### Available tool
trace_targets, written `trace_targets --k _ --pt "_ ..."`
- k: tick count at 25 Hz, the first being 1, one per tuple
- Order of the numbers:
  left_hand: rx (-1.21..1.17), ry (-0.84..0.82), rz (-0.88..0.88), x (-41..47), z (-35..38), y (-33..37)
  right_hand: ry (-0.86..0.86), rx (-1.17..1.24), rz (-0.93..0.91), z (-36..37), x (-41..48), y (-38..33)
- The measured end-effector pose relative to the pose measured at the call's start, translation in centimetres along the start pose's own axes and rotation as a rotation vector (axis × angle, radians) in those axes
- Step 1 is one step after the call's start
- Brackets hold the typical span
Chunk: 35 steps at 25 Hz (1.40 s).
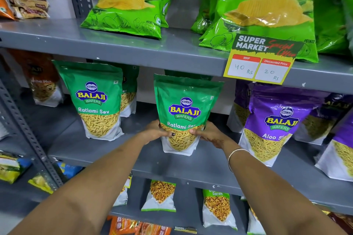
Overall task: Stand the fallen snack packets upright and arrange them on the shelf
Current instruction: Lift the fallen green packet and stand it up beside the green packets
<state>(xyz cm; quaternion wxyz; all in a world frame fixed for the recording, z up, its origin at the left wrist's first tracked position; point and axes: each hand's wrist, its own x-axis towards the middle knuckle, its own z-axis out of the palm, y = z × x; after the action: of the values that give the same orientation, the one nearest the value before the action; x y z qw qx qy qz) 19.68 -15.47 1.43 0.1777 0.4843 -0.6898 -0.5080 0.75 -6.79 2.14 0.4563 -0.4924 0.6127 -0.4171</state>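
A green Ratlami Sev packet (184, 108) stands upright on the middle grey shelf (145, 160). My left hand (154, 131) grips its lower left side and my right hand (208, 133) grips its lower right side, thumbs across the front. Another green Ratlami Sev packet (95, 99) stands upright to the left, with one more behind it (129, 97). To the right stands a purple Aloo Sev packet (277, 122), and further purple packets sit behind and beside it.
Green Crunchem chip bags (131, 0) (267, 9) lean on the upper shelf, above a yellow price tag (261, 61). An orange packet (42, 80) stands at the far left. Smaller packets (160, 194) fill the lower shelf. A perforated metal upright (24, 129) bounds the left side.
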Motion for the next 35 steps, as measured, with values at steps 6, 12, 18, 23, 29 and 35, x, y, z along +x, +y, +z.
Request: trace_targets --k 6,12,18,23,29,35 --pt "0.099 -0.002 -0.081 -1.1 -1.8 -1.6 -0.095 -0.414 0.449 -1.8 -0.4 -0.3" --pt "0.195 -0.034 -0.408 -3.3 -9.4 -6.5 -0.59 -0.468 0.822 2.7 1.0 -2.6" --pt "0.085 0.097 -0.536 -3.2 -20.3 -12.5 -0.396 -0.467 0.499 15.3 5.4 -6.1" --pt "0.028 0.097 -0.083 -0.7 -25.2 -14.9 0.054 -0.329 0.215 24.1 10.3 -6.1" --pt "-0.13 -0.055 0.062 2.3 -25.1 -15.6 0.049 0.024 0.07 27.0 11.8 -7.4" --pt "-0.132 -0.04 0.065 2.1 -24.7 -15.8 0.07 0.037 0.101 27.6 10.3 -7.7"
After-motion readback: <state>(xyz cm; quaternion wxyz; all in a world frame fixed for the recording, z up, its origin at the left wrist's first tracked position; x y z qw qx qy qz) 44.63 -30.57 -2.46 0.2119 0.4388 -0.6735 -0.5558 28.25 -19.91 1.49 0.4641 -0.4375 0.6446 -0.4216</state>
